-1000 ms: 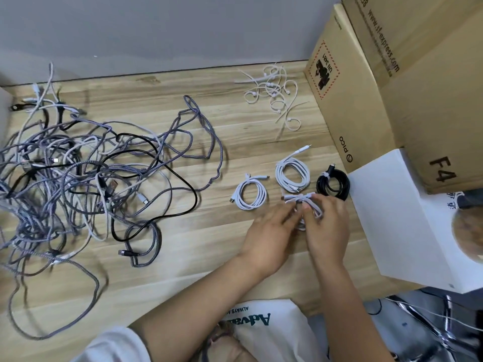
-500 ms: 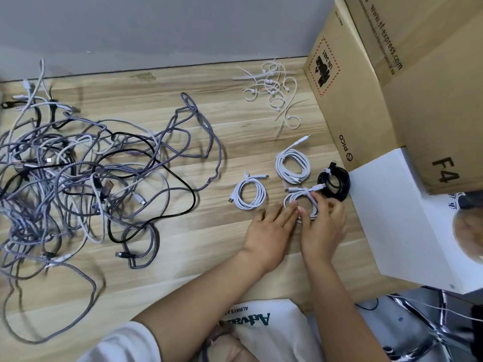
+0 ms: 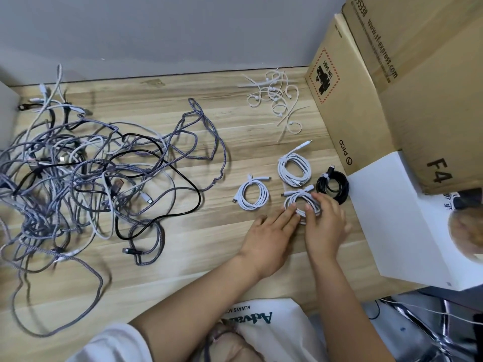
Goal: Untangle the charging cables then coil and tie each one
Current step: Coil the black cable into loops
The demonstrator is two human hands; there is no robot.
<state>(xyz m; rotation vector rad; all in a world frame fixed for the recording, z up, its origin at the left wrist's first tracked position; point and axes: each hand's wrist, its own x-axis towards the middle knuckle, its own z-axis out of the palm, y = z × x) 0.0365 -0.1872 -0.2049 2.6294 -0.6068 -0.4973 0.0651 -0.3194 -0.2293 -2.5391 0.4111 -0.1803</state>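
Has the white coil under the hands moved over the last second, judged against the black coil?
Yes. The white coil went from in front of the black coil, raised in both hands, down flat onto the table beside it.

Bench (image 3: 183,257): bare wood lying open along the near middle. Cable tangle (image 3: 78,178) crowding the left. Cardboard box (image 3: 379,100) and white box (image 3: 407,223) walling the right. Loose ties (image 3: 277,100) cluttering the far edge.

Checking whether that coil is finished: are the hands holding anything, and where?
Both hands, left and right, rest fingertips on the white coil's near rim, pressing it to the table; neither clearly grips it.
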